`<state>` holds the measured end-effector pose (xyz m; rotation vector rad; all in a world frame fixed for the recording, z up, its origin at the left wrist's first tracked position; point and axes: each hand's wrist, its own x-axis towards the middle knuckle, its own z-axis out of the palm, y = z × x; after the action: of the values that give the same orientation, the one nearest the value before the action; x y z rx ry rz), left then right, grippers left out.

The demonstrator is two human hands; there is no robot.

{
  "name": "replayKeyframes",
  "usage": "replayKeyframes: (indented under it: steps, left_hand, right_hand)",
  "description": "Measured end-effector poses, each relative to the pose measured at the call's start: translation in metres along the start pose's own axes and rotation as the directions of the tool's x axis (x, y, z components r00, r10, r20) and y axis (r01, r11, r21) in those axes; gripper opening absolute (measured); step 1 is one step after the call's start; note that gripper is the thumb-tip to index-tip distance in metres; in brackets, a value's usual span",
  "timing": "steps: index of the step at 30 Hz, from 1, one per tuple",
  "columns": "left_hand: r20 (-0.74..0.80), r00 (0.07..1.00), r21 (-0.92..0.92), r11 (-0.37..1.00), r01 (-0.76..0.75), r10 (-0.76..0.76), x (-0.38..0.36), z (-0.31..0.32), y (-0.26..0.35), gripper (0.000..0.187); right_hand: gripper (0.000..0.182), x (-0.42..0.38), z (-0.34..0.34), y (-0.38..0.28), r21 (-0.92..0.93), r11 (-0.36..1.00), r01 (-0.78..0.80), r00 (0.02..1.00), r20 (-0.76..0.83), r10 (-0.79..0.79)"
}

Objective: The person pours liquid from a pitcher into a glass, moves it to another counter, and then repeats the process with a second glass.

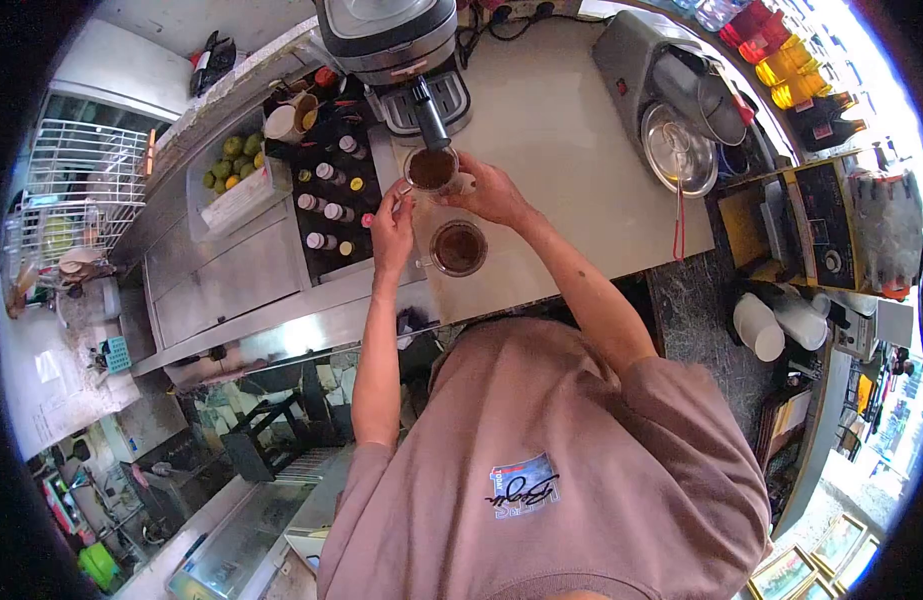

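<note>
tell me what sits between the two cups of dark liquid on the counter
In the head view, only the person's hands: the left hand and right hand flank the gap between the upper cup and lower cup; otherwise bare counter.

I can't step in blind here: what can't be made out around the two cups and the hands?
Head view only:
- Upper cup: its sides are hidden by the right hand and left hand.
- Lower cup: how deep its dark contents go cannot be told.
- Small bottles: labels too small.
- Machine: top cut off by the frame edge.
</note>
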<state>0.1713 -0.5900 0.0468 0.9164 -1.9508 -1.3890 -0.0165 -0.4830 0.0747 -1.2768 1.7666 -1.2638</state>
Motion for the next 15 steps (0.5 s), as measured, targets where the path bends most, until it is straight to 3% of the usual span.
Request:
replayKeyframes:
  steps: [6, 8, 11, 15]
  left_hand:
    - [0.021, 0.999, 0.016, 0.999, 0.032, -0.032, -0.002, -0.002, 0.005, 0.038]
    - [0.045, 0.988, 0.029, 0.989, 0.146, -0.148, -0.005, -0.003, 0.007, 0.038]
    - [0.007, 0.999, 0.024, 0.998, 0.054, -0.054, -0.011, -0.002, 0.004, 0.04]
    - [0.018, 0.999, 0.023, 0.999, 0.037, -0.037, -0.012, -0.003, -0.002, 0.042]
  right_hand:
    - [0.07, -0.006, 0.009, 0.009, -0.153, 0.987, 0.058, 0.99, -0.116, -0.076]
    - [0.071, -0.011, 0.01, 0.009, -0.204, 0.978, 0.041, 0.99, -0.123, -0.067]
    - [0.072, -0.016, 0.011, 0.01, -0.222, 0.973, 0.056, 0.989, -0.122, -0.085]
    - [0.074, -0.019, 0.014, 0.011, -0.234, 0.972, 0.019, 0.99, -0.13, -0.051]
